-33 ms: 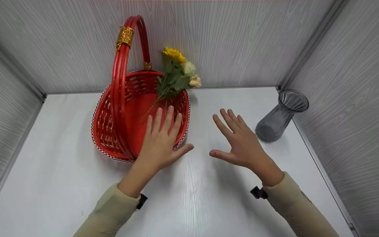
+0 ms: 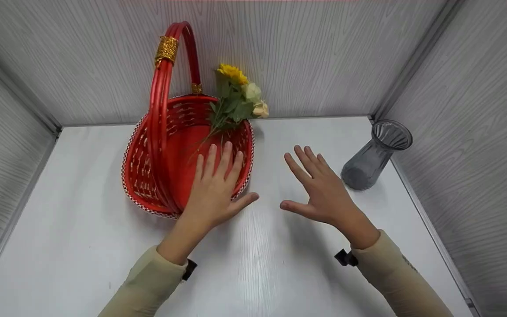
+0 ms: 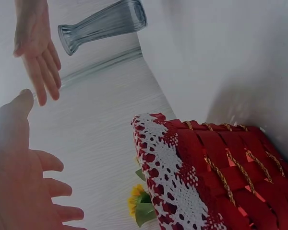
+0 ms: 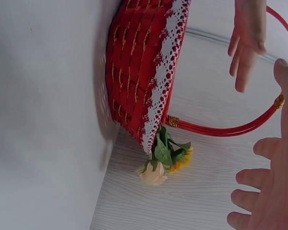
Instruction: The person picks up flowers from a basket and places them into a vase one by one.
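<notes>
A red woven basket (image 2: 137,176) with a tall arched handle and white lace rim stands left of centre. Flowers (image 2: 236,103), one yellow and two pale, lean over its back right rim, stems inside. My left hand (image 2: 211,193) hovers above the basket's front right side, fingers straight and spread, holding nothing. To the right, my right hand (image 2: 324,191) is held over the table with fingers extended and nothing in it. Just beyond it stands a grey ribbed glass vase (image 2: 370,160). In the left wrist view, the lace rim (image 3: 165,177) lies beside the left hand.
A white table (image 2: 60,229) carries everything. Grey wood-grain panels enclose it, with a back wall (image 2: 306,57) close behind the basket and flowers. The right wall (image 2: 478,132) rises near the vase.
</notes>
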Action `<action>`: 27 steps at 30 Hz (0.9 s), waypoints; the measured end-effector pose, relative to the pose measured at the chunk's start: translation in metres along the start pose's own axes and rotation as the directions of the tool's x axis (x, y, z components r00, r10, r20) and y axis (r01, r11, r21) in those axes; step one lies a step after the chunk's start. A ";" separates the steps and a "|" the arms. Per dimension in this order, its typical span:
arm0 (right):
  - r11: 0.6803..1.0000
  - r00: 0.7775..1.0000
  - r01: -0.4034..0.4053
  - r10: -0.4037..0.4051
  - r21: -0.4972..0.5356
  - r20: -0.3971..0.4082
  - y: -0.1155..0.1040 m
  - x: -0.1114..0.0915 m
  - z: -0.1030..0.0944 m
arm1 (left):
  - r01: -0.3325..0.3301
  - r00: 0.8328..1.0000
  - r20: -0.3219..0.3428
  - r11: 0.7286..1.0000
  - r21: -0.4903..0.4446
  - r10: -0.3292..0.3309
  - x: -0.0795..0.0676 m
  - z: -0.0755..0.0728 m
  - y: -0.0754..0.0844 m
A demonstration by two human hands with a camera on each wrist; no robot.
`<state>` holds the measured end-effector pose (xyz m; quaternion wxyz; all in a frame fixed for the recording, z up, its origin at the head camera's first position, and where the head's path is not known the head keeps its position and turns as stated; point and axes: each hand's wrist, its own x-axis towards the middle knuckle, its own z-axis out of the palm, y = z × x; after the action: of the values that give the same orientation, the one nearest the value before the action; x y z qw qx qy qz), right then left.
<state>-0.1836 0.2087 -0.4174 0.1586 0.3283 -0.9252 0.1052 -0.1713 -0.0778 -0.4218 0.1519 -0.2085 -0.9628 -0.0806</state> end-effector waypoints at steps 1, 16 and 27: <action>1.000 1.000 0.001 -0.001 0.001 -0.003 0.001 -0.001 -0.001 | -0.003 1.000 -0.003 1.000 -0.005 0.003 0.001 0.000 0.001; 0.999 0.998 -0.032 0.033 0.023 -0.051 0.018 -0.011 -0.013 | -0.046 0.999 -0.012 0.998 -0.051 0.046 0.017 -0.002 0.023; 0.995 0.993 -0.095 0.096 0.015 -0.061 0.040 -0.021 -0.029 | -0.106 0.992 -0.072 0.991 -0.081 0.100 0.038 -0.006 0.049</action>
<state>-0.1872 0.2596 -0.4021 0.1799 0.2811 -0.9339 0.1284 -0.1822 -0.0206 -0.3996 0.1797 -0.2613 -0.9407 -0.1204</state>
